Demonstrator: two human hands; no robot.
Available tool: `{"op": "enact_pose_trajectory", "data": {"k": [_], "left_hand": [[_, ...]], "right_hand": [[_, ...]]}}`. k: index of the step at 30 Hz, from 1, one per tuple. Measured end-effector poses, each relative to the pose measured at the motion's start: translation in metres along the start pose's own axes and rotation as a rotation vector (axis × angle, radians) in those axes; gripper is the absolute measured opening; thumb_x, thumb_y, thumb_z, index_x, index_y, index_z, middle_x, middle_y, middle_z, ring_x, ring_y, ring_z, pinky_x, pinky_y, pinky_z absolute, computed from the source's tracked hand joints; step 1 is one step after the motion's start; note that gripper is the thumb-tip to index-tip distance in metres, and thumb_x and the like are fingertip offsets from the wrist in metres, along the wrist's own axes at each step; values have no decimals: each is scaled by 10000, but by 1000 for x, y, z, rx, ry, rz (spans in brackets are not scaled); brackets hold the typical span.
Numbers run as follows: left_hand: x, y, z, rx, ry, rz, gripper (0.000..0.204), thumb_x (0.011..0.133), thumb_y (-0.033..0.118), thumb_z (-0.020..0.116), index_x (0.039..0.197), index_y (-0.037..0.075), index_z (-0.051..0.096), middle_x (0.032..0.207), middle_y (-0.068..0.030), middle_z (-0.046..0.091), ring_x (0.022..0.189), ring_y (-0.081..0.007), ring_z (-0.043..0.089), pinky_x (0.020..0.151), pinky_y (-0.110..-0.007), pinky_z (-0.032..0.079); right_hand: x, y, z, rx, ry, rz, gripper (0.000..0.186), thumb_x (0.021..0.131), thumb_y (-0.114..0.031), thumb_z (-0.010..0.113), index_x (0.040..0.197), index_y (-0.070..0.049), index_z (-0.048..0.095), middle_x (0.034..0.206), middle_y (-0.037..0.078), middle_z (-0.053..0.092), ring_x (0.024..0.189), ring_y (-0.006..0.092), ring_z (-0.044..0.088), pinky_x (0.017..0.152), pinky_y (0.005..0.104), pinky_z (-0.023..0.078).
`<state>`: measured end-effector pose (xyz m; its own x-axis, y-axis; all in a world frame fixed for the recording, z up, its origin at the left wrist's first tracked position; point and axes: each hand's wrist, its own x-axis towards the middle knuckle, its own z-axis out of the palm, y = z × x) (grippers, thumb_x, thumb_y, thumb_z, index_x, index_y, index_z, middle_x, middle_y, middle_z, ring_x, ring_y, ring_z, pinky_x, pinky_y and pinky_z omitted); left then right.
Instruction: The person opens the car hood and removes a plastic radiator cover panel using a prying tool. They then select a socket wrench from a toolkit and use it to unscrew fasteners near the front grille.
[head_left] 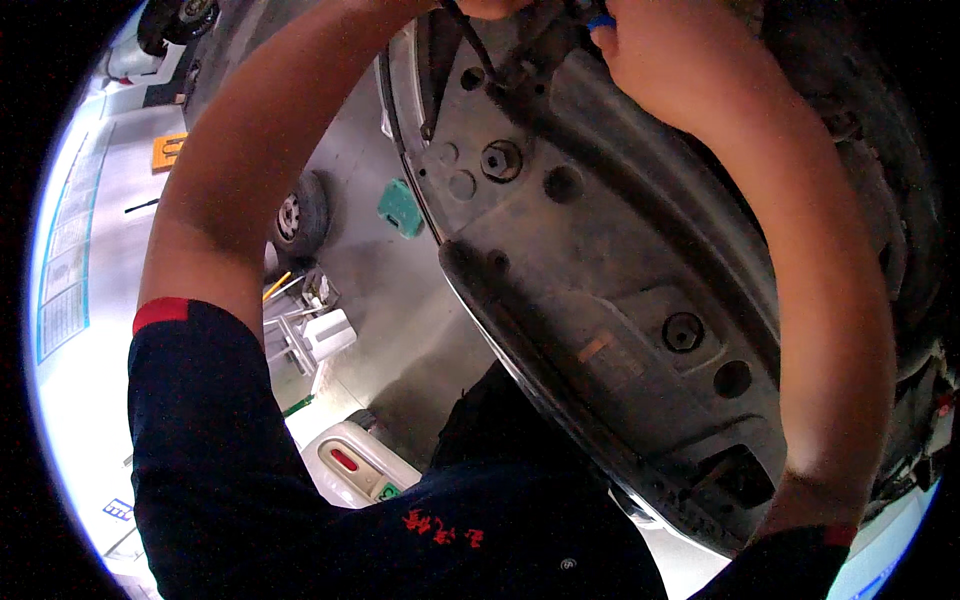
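Observation:
Both my arms reach up to the underside of a raised car. My left hand is mostly cut off by the top edge; a thin dark cable hangs just below it. My right hand is curled at the top of the black underbody panel, fingers closed around a small blue-tipped part. A hex bolt sits in the panel below both hands, and another bolt lies lower down between my forearms.
A wheel of another car and a green block lie on the grey floor to the left. A white stand with tools is beside my left sleeve. A pale bumper with a red lamp is lower down.

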<state>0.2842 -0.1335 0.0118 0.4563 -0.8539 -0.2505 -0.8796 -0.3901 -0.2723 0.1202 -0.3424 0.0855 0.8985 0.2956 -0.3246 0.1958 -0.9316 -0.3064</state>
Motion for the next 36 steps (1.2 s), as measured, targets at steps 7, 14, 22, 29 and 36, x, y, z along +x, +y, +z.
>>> {"op": "enact_pose_trajectory", "data": {"k": [7,14,22,29,36], "left_hand": [[-4,13,-29,-99,-125,-102,389,933,125,572,1303,8,534,1269,-212,515,1204,-401,507,993,-519,431],[-22,10,-25,-255,50,-157,282,937,97,552,1200,8,601,1201,-207,555,1175,-403,521,984,-507,434],[-15,14,6,-154,147,-147,356,946,114,557,1286,14,597,1319,-214,535,1263,-414,495,1061,-500,428],[-52,46,-30,-146,209,-449,339,965,171,607,1269,23,617,1281,-184,566,1177,-336,559,989,-479,485],[-162,112,33,-545,379,-648,305,992,234,535,1228,89,663,975,-226,714,903,-408,713,813,-483,577]], "right_hand": [[53,49,96,139,419,-176,381,988,-357,635,1201,-48,696,1084,224,709,1028,388,690,875,455,543],[72,86,99,412,331,-296,367,1008,-336,628,1265,-82,692,1138,172,729,993,344,702,911,401,532],[-19,77,62,164,529,-180,335,958,-324,665,1157,-59,719,1104,184,729,979,371,703,878,429,554],[-72,42,50,2,547,-201,261,907,-239,684,1071,-43,733,978,187,723,911,418,688,815,494,556],[-134,8,43,-254,585,-86,250,911,-228,678,1112,-88,730,997,171,688,910,386,680,779,483,553]]}}
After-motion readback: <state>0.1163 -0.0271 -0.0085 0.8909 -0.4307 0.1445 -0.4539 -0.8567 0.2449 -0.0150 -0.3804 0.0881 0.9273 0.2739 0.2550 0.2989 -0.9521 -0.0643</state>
